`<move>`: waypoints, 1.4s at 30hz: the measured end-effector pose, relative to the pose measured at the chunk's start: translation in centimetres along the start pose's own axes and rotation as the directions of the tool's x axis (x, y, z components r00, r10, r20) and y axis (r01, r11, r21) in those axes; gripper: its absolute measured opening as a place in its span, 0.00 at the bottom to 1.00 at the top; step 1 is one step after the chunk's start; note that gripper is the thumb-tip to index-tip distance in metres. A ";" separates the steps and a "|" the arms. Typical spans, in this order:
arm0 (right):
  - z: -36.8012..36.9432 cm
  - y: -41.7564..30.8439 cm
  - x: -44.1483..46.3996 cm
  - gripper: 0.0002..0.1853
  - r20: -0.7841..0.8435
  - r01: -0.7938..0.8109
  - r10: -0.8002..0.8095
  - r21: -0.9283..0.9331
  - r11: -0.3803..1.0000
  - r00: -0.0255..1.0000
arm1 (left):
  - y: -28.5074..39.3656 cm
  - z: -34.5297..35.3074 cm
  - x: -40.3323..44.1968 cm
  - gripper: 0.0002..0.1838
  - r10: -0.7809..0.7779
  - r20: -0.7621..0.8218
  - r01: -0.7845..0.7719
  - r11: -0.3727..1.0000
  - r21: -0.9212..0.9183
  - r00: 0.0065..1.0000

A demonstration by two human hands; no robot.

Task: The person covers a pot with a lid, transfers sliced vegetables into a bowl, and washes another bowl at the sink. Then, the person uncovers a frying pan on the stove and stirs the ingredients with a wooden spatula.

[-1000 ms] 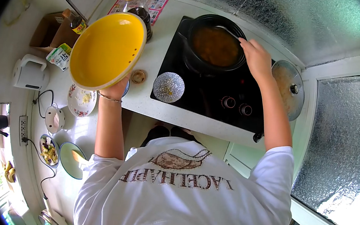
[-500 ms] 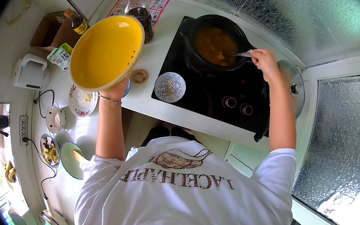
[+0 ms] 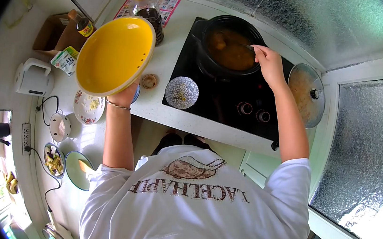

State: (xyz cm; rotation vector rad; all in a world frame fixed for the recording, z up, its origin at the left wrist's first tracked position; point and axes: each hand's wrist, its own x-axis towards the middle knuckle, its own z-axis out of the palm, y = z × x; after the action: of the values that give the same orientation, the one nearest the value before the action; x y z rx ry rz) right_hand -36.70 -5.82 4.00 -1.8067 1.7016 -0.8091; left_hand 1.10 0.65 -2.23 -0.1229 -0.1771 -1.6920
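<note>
A large yellow bowl (image 3: 111, 56) is tilted in my left hand (image 3: 124, 96), whose fingers are mostly hidden behind the rim. My right hand (image 3: 265, 59) is closed round the handle of a metal spoon (image 3: 248, 46), over the right side of a black pot (image 3: 202, 50). The spoon's far end is down in the brown soup (image 3: 229, 53), where some pieces show. Under the pot is a black cooktop (image 3: 217, 99). A small crackle-patterned bowl (image 3: 182, 92) sits at the cooktop's lower left corner.
A glass lid (image 3: 306, 95) lies right of the cooktop. Behind the yellow bowl stands a dark sauce bottle (image 3: 152, 18). On the left counter are a floral plate (image 3: 89, 108), a white kettle (image 3: 35, 76), a food bowl (image 3: 54, 160) and a green-white bowl (image 3: 77, 170).
My right hand first moved right and down with the spoon, then back up and left over the pot. The yellow bowl has barely moved.
</note>
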 end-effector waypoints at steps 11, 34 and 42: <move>-0.1 1.4 0.8 0.09 0.022 0.391 -0.486 -0.626 0.675 0.874 | 0.2 0.3 -0.5 0.21 0.055 -0.087 -0.048 0.996 0.071 0.995; -0.9 2.3 -2.2 0.09 0.229 -0.367 0.288 0.625 0.689 0.930 | -0.8 2.0 -0.6 0.15 0.098 -0.173 -0.090 0.994 0.059 0.980; -1.6 1.4 -3.6 0.11 0.034 -0.187 0.188 0.371 0.910 0.982 | -1.0 2.0 -0.7 0.15 0.093 -0.184 -0.089 0.996 0.030 0.979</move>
State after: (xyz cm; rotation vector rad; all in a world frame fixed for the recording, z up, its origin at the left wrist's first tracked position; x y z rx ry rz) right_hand -38.90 -2.31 3.84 -1.3644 1.5663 -0.9742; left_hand 0.18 1.83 -0.41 0.0420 -0.0494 -1.5997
